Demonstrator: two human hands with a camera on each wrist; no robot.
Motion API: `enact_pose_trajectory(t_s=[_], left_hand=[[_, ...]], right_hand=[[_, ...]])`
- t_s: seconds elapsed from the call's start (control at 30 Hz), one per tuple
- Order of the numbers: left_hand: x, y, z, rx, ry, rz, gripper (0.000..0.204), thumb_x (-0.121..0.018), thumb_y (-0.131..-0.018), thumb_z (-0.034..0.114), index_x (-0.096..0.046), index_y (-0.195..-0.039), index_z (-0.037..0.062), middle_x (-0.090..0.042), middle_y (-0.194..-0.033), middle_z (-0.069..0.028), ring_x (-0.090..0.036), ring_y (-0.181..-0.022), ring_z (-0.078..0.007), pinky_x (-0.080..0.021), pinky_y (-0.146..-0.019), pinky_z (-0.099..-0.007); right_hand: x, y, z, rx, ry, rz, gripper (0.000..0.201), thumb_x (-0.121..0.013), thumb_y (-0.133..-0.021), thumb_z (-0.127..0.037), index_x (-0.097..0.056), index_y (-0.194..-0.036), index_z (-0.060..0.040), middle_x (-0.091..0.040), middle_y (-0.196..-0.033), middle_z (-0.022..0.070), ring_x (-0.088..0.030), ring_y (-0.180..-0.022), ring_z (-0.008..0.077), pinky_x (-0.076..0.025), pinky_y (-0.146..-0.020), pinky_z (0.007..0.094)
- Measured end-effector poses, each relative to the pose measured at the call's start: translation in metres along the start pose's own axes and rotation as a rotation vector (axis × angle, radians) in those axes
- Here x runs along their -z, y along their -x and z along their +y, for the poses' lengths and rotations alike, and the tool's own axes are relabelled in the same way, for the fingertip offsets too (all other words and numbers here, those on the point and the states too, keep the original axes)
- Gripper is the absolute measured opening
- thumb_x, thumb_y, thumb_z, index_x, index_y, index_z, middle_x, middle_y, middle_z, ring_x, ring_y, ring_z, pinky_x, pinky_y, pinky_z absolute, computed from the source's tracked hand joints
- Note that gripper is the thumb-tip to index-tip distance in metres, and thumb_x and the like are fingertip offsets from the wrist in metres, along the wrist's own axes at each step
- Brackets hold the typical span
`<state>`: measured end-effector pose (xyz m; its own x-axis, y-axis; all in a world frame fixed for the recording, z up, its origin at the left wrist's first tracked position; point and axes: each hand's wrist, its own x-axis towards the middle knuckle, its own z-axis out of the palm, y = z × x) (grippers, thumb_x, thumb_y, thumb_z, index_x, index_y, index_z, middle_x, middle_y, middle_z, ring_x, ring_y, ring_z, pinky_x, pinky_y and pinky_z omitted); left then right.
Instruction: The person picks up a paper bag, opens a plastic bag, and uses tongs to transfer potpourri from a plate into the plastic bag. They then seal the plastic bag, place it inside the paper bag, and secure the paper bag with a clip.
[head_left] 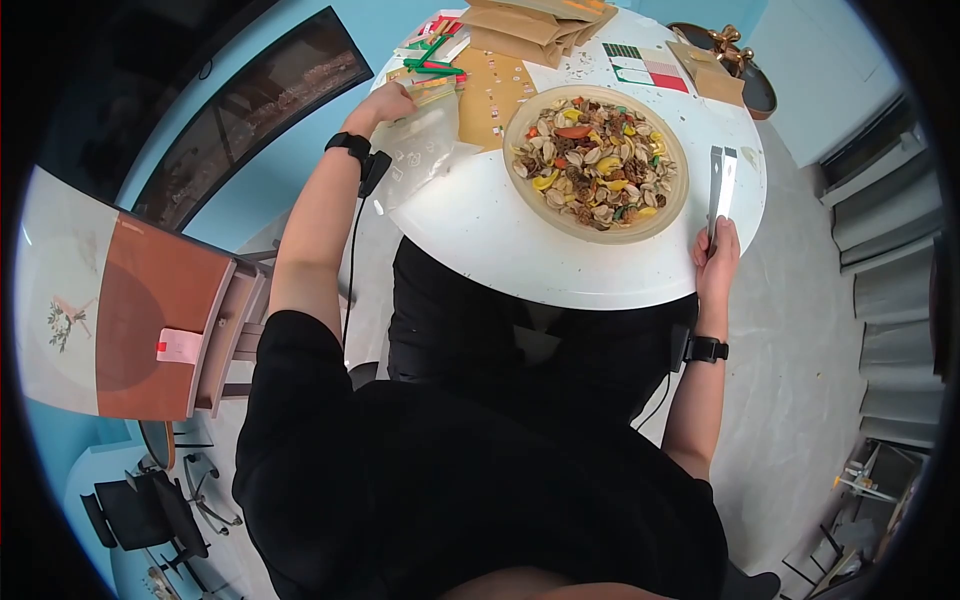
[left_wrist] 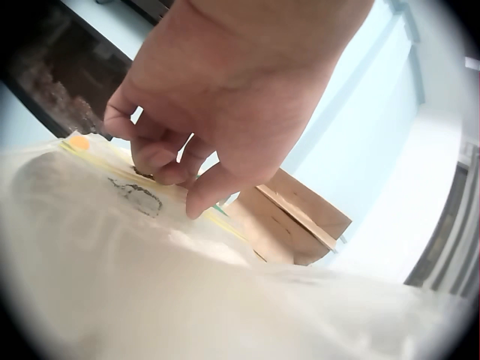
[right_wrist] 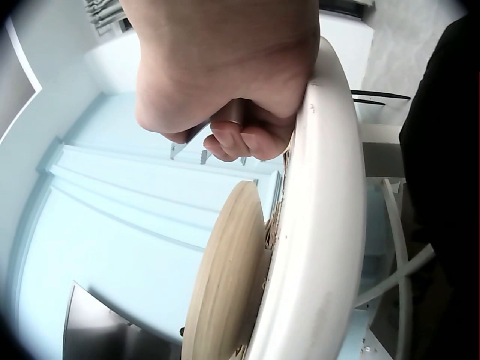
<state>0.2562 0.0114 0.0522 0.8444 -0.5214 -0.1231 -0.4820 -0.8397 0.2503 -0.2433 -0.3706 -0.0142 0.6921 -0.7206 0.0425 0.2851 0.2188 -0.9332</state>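
My left hand is at the top edge of a translucent zip bag on the table's left side; in the left wrist view the fingers of that hand bend down at the bag's yellow zip strip, and whether they pinch it is unclear. My right hand grips metal tongs, which point away from me at the table's right edge. In the right wrist view the fingers of the right hand are curled round the tongs. Between the hands stands a round wooden plate of mixed dried pieces.
Brown paper bags lie at the table's back, beside a tan sheet and green-and-red items. Cards and another paper bag sit at the back right. The round white table's rim is close to my lap.
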Motion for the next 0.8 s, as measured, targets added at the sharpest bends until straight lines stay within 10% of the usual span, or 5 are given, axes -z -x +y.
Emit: enact_pose_trajectory(t_s=[0.23,0.53,0.7,0.8], left_hand=[[0.076,0.123,0.087,-0.027,0.330,0.057,0.019,-0.067,-0.093,0.022,-0.065,-0.103,0.0050,-0.072,-0.082,-0.0068,-0.067,-0.072,-0.0145,-0.054,-0.074,-0.0294],[0.100,0.273,0.156,-0.495,0.493,0.513,0.016,-0.072,-0.095,0.015,-0.062,-0.093,0.0014,-0.065,-0.077,0.0002,-0.063,-0.074,-0.0077,-0.051,-0.072,-0.0233],[0.073,0.300,0.189,-0.544,0.429,0.616,0.018,-0.077,-0.088,0.007,-0.060,-0.088,0.0020,-0.058,-0.074,0.0016,-0.055,-0.069,-0.0077,-0.048,-0.068,-0.0234],[0.050,0.320,0.217,-0.685,0.596,0.579,0.032,-0.075,-0.087,0.002,-0.055,-0.111,0.0049,-0.057,-0.073,-0.0002,-0.054,-0.067,-0.0095,-0.047,-0.064,-0.0239]], right_hand=[[0.003,0.001,0.000,0.017,-0.086,-0.004,0.024,-0.054,-0.108,-0.029,-0.051,-0.095,-0.0097,-0.043,-0.067,-0.0022,-0.033,-0.053,0.0057,-0.026,-0.047,0.0229],[0.004,-0.001,0.003,0.041,-0.058,-0.003,0.022,-0.065,-0.103,-0.024,-0.057,-0.097,-0.0037,-0.037,-0.066,-0.0061,-0.031,-0.053,0.0045,-0.024,-0.047,0.0238],[-0.103,0.068,-0.055,0.138,0.079,-0.059,0.019,-0.068,-0.101,-0.018,-0.056,-0.093,-0.0061,-0.043,-0.064,-0.0061,-0.037,-0.050,0.0041,-0.025,-0.046,0.0221],[-0.157,0.103,-0.073,0.241,0.121,-0.265,0.023,-0.068,-0.099,-0.022,-0.052,-0.097,-0.0063,-0.043,-0.068,-0.0048,-0.035,-0.054,0.0052,-0.026,-0.048,0.0235]])
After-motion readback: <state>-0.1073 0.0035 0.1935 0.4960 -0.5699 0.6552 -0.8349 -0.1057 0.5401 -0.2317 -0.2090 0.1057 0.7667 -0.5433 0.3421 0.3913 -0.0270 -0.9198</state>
